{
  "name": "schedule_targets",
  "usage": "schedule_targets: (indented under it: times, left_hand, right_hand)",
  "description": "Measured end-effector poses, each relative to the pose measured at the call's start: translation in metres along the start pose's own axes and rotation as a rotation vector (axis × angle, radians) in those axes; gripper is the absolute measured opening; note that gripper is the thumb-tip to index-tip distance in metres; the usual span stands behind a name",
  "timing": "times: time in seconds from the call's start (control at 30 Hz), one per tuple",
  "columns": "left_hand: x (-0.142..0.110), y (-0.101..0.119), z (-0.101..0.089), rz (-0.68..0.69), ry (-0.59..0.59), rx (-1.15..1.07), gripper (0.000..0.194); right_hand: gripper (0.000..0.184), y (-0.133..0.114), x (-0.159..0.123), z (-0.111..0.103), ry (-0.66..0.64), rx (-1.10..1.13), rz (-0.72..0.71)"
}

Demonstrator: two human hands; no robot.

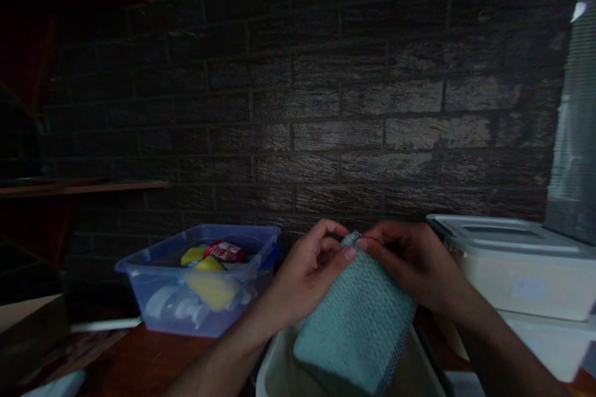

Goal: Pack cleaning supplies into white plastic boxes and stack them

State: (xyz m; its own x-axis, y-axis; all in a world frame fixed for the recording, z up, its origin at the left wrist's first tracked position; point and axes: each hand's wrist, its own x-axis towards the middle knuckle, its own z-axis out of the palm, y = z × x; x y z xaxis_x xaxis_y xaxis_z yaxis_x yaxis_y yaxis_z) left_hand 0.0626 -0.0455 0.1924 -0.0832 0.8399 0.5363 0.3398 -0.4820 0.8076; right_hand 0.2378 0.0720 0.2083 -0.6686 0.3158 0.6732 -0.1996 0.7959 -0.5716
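Note:
A light blue-green knitted cloth with a darker striped edge hangs in front of me, over a white bin. My left hand pinches its top corner between thumb and fingers. My right hand is closed on the same top edge, right beside the left thumb. Both hands meet at the cloth's upper corner, and the rest of the cloth droops down toward the bin.
A clear blue plastic tub with yellow and red items and white bottles sits at left on the reddish-brown table. White lidded boxes are stacked at right. A dark brick wall stands behind, with wooden shelves at left.

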Motion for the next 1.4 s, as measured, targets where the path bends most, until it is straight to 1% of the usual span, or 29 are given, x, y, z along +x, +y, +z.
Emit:
schedule_targets:
  times: [0.07,0.13,0.23,0.33,0.5,0.57,0.67,0.77,0.9,0.97,1.03,1.1,1.17,1.23,1.33,1.4]
  left_hand:
    - [0.001,-0.003,0.000,-0.037,-0.080,-0.029,0.029]
    - [0.004,-0.009,-0.003,-0.071,-0.149,-0.009,0.031]
    - [0.010,-0.018,-0.013,-0.131,-0.225,0.062,0.033]
    - [0.016,-0.025,-0.025,-0.164,-0.288,0.080,0.036]
    - [0.024,-0.038,-0.041,-0.166,-0.318,-0.052,0.039]
    - [0.027,-0.042,-0.045,-0.172,-0.316,-0.117,0.039]
    - [0.032,-0.045,-0.048,-0.141,-0.249,-0.177,0.035]
    - [0.035,-0.045,-0.047,-0.096,-0.121,-0.210,0.037]
    - [0.036,-0.042,-0.044,-0.079,0.023,-0.254,0.045]
    - [0.037,-0.044,-0.043,-0.061,0.121,-0.238,0.048]
    - [0.038,-0.047,-0.043,-0.059,0.241,-0.228,0.050]
    - [0.040,-0.051,-0.044,-0.082,0.350,-0.262,0.052]
    - [0.043,-0.056,-0.046,-0.109,0.421,-0.316,0.053]
    - [0.045,-0.062,-0.047,-0.132,0.445,-0.368,0.052]
    - [0.049,-0.068,-0.048,-0.188,0.428,-0.453,0.045]
    - [0.050,-0.070,-0.047,-0.236,0.410,-0.507,0.042]
  right_hand:
    - [0.024,-0.001,-0.001,-0.004,0.099,0.033,0.032]
    - [0.026,-0.001,-0.001,-0.011,0.209,0.048,0.064]
    - [0.027,0.002,0.000,-0.025,0.378,0.033,0.071]
    - [0.025,0.007,0.000,-0.041,0.582,0.009,0.063]
    - [0.026,0.022,0.001,-0.065,0.884,0.015,0.136]
    - [0.027,0.029,0.002,-0.072,0.992,0.000,0.130]
    - [0.023,0.037,0.004,-0.081,1.095,0.006,0.114]
    - [0.021,0.045,0.006,-0.085,1.098,0.026,0.140]
    - [0.025,0.056,0.007,-0.086,1.037,0.025,0.196]
    - [0.025,0.060,0.007,-0.085,1.026,0.006,0.208]
    - [0.022,0.060,0.008,-0.082,1.023,-0.025,0.211]
    - [0.018,0.057,0.009,-0.077,1.021,-0.067,0.206]
    - [0.017,0.053,0.010,-0.071,1.016,-0.101,0.211]
    - [0.019,0.048,0.010,-0.066,0.994,-0.091,0.216]
    - [0.027,0.044,0.009,-0.058,0.948,-0.037,0.200]
    - [0.031,0.042,0.009,-0.056,0.951,-0.033,0.163]
